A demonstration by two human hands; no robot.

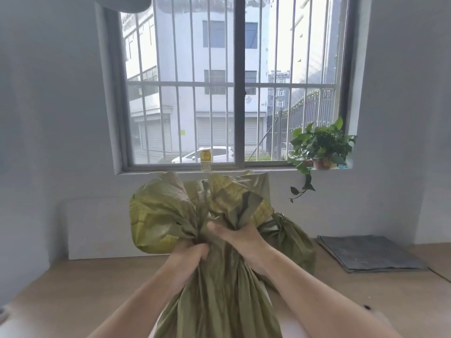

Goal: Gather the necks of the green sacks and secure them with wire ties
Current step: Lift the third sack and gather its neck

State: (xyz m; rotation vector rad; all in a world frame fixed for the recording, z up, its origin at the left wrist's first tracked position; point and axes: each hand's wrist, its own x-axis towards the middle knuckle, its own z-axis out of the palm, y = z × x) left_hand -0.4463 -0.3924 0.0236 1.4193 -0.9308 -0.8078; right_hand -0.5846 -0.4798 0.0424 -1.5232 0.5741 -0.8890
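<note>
A green woven sack stands upright in front of me, its top bunched into a neck at mid-frame. My left hand grips the neck from the left and my right hand grips it from the right, thumb on the fabric. Above both hands the loose mouth of the sack fans out in crumpled folds. Behind it on the right sits a second green sack, its neck looking gathered. No wire tie shows in view.
A grey folded mat lies on the wooden floor at right. A white board leans on the wall at left. On the windowsill stand a yellow-capped bottle and a potted plant.
</note>
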